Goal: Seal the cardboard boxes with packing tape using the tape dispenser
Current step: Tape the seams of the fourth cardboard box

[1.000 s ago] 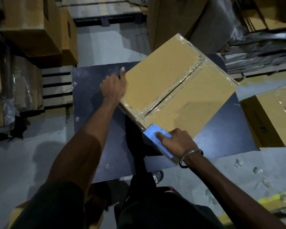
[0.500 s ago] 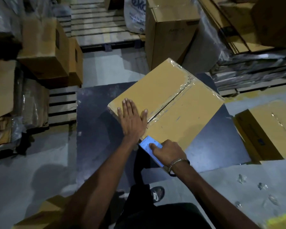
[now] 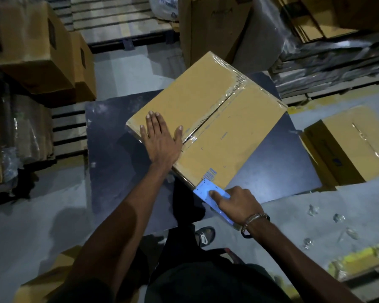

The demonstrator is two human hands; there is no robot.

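Note:
A closed cardboard box (image 3: 234, 136) lies on a dark table (image 3: 112, 145), turned at an angle. Clear tape runs along its centre seam and its far edge. My left hand (image 3: 160, 138) lies flat on the box's near left flap, fingers straight and spread, thumb beside the seam. My right hand (image 3: 236, 202) grips the blue tape dispenser (image 3: 208, 191), index finger stretched along its top. The dispenser's front end meets the box's near corner, beside a printed barcode. The tape roll itself is hidden under my hand.
Another taped box (image 3: 350, 145) sits on the floor at the right. Stacked boxes (image 3: 39, 51) and a pallet stand at the left, a tall box (image 3: 208, 27) behind the table. Crumpled tape scraps (image 3: 337, 217) lie on the grey floor at the right. My sandalled foot (image 3: 204, 236) is below the table's edge.
My left hand came from the box's far left side onto the top flap and now lies flat there. The dispenser slid along the near edge from the seam end to the near corner.

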